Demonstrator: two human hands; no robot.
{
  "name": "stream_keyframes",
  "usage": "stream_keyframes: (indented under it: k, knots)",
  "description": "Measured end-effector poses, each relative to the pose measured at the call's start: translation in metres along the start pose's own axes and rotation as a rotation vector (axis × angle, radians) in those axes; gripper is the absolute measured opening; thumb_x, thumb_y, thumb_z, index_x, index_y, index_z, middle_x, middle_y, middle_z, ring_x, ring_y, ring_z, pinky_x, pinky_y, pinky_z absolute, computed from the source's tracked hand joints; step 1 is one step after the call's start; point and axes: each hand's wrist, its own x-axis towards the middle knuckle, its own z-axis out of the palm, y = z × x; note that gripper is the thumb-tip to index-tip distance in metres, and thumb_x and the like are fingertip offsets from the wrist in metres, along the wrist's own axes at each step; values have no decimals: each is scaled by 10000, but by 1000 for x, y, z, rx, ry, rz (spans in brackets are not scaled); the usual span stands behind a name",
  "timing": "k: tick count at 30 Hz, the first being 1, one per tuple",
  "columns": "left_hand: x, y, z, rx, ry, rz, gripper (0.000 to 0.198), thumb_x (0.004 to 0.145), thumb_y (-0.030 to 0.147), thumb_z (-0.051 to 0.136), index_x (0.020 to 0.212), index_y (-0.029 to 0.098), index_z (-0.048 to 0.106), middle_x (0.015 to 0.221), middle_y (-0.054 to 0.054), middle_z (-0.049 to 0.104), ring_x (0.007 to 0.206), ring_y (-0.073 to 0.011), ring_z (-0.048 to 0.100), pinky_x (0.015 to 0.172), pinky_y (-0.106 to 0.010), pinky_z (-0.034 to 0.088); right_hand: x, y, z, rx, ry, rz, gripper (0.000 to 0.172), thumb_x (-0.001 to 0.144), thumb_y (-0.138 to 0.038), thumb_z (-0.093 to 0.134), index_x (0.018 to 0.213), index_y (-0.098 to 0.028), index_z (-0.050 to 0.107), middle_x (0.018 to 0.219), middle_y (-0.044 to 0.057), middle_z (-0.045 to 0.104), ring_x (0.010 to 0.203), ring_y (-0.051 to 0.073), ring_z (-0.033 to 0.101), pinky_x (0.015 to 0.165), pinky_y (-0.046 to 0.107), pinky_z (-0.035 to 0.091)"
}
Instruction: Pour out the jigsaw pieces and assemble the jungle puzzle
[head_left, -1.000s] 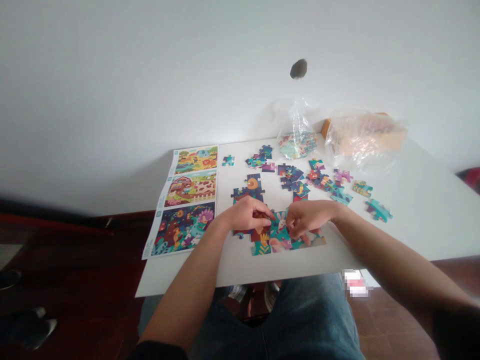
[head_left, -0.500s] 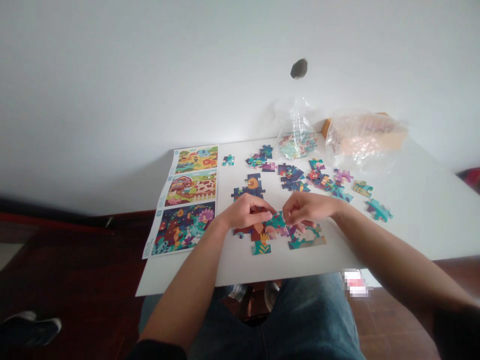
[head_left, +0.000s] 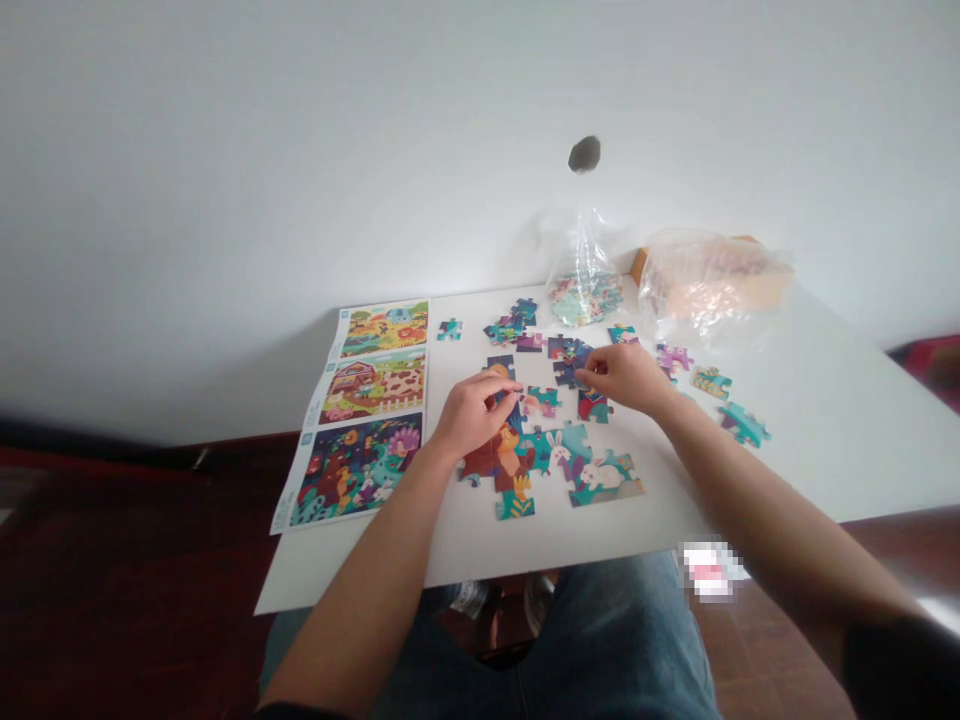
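White table (head_left: 840,430) under everything, jeans (head_left: 600,640) at its near edge, 6 o'clock. Printed sheet (head_left: 367,415) with three puzzle pictures lies flat at 9 o'clock from the hands. Big plastic bag (head_left: 709,285) sits at 1 o'clock, small bag (head_left: 583,285) with pieces inside at 12. Part-built puzzle (head_left: 577,475) lies just below the hands, at their 6 o'clock. Both forearms come in from the bottom corners, angled toward the centre. Left hand (head_left: 474,412) is curled, knuckles up, fingers over the puzzle's dark blue top; cannot tell if it has a piece. Right hand (head_left: 626,378) is half-closed, fingers pinched at the dark piece pile (head_left: 568,360) at its 9 o'clock; any grip is unclear. Loose piece (head_left: 541,400) lies between the hands. Red-blue piece (head_left: 592,405) lies just beside the right hand, 7 o'clock.
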Motion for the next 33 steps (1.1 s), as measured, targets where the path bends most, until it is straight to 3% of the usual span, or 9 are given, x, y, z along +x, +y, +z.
stream_keyframes:
  k: [2, 4, 8, 12, 16, 19, 23, 29, 33]
  knots:
    - [0, 0, 1, 11, -12, 10, 180, 916, 242, 604, 991, 199, 762, 979, -59, 742, 867, -163, 684, 783, -271, 523, 3, 14, -11, -106, 162, 144, 227, 827, -407, 611, 802, -206, 715, 801, 80, 725, 760, 225, 646, 662, 298, 414]
    - [0, 0, 2, 22, -26, 1, 180, 919, 247, 602, 989, 206, 762, 982, -57, 744, 892, -172, 692, 796, -278, 529, 3, 32, -19, -175, 234, 281, 317, 807, -476, 636, 954, -212, 729, 885, 98, 739, 850, 269, 668, 697, 323, 437]
    - [1, -2, 3, 37, -49, 2, 181, 921, 249, 601, 989, 213, 765, 978, -56, 746, 896, -182, 692, 821, -295, 532, 3, 61, -22, -261, 146, 318, 640, 722, -681, 666, 1094, -161, 712, 993, 151, 736, 972, 325, 668, 748, 359, 464]
    - [1, -1, 2, 42, -61, 7, 183, 923, 246, 600, 988, 219, 769, 962, -52, 742, 873, -177, 685, 824, -297, 523, 8, 63, -14, -210, 60, 266, 560, 749, -654, 652, 998, -159, 730, 984, 150, 739, 920, 302, 676, 734, 342, 454]
    - [0, -1, 1, 44, -64, 5, 183, 922, 246, 602, 987, 219, 770, 952, -51, 736, 848, -171, 679, 810, -293, 518, 13, 55, -9, -146, 68, 250, 471, 741, -585, 686, 947, -164, 728, 949, 133, 738, 889, 291, 674, 696, 323, 443]
    - [0, -1, 1, 40, -63, 3, 182, 921, 239, 603, 991, 216, 770, 952, -51, 735, 826, -165, 676, 807, -291, 518, 15, 54, -7, 4, 121, 254, 396, 734, -487, 718, 972, -169, 712, 919, 99, 740, 830, 246, 676, 675, 298, 445]
    - [0, -1, 0, 33, -66, 0, 186, 924, 240, 600, 994, 209, 769, 956, -55, 736, 845, -168, 674, 807, -291, 514, 14, 55, -10, 288, 129, 268, 328, 763, -401, 692, 971, -148, 713, 708, 49, 707, 618, 168, 612, 580, 269, 424]
    - [0, -3, 1, 37, -53, 8, 184, 925, 246, 600, 988, 209, 768, 942, -49, 734, 780, -156, 660, 771, -292, 517, 15, 51, -9, 711, 228, 267, 378, 711, -496, 748, 840, -142, 713, 652, 30, 660, 483, 93, 456, 449, 240, 349]
    - [0, -5, 3, 36, -46, 12, 182, 924, 255, 602, 981, 212, 769, 934, -46, 732, 716, -141, 632, 737, -288, 511, 18, 46, 1, 847, 255, 270, 418, 675, -560, 777, 725, -157, 679, 554, -5, 573, 432, 83, 428, 403, 237, 325]
